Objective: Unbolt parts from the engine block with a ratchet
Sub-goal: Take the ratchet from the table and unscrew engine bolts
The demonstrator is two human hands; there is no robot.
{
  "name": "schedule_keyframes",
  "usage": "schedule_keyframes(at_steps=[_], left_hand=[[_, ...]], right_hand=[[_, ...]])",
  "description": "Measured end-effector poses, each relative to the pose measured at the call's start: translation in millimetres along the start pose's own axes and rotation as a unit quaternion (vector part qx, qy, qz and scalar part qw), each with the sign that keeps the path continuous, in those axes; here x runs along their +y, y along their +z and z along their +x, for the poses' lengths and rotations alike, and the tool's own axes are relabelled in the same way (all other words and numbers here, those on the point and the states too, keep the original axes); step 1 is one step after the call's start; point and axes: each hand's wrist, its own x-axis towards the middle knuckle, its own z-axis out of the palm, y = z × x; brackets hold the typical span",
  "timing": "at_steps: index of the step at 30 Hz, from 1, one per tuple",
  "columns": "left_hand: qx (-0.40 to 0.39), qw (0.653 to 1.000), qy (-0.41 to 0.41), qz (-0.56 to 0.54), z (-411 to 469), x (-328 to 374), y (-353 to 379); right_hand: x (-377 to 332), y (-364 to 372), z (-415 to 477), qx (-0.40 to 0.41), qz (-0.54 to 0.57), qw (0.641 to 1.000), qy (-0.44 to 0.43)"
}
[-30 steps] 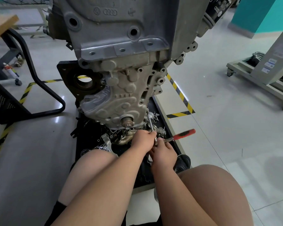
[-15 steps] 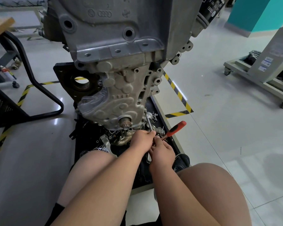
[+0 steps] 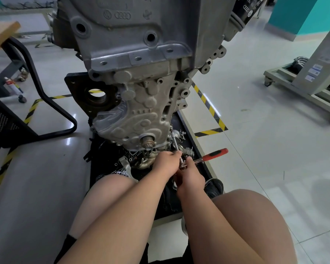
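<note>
The grey engine block (image 3: 133, 54) stands upright in front of me on a black tray (image 3: 187, 128). A thin steel extension bar (image 3: 174, 139) runs from the block's lower right edge down to the ratchet. The ratchet's red handle (image 3: 215, 154) sticks out to the right. My left hand (image 3: 167, 162) grips the ratchet's head where the bar joins it. Just below it, my right hand (image 3: 191, 175) holds the ratchet's metal shaft near the head. The socket end at the block is too small to make out.
Loose metal parts (image 3: 141, 162) lie in the tray under the block. A black chair frame (image 3: 51, 103) stands at left, a grey wheeled cart (image 3: 286, 82) at right. Yellow-black tape (image 3: 210, 105) marks the floor. My bare knees frame the tray's near edge.
The red handle swung up toward the engine and then back down to the right. Both hands stayed at the ratchet head.
</note>
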Motion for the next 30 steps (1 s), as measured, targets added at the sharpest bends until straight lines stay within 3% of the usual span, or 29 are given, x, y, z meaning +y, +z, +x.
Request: schedule_keyframes(at_steps=[11,19,26,30], left_hand=[[-0.018,0.998,-0.029,-0.045,-2.8,5.1,-0.3],[-0.028,0.990,-0.096,-0.104,-5.4,12.5,-4.2],[-0.052,0.959,-0.109,-0.256,-6.8,12.5,-28.2],[-0.091,0.932,-0.102,-0.336,-11.7,13.0,-49.4]], right_hand=[[-3.1,1.6,2.6,-0.034,0.041,0.998,0.041],[-5.5,4.7,1.6,-0.061,0.092,0.992,0.063],[-9.4,3.0,3.4,-0.090,-0.024,0.995,0.026],[-11.2,-4.2,0.3,-0.053,-0.065,0.996,-0.007]])
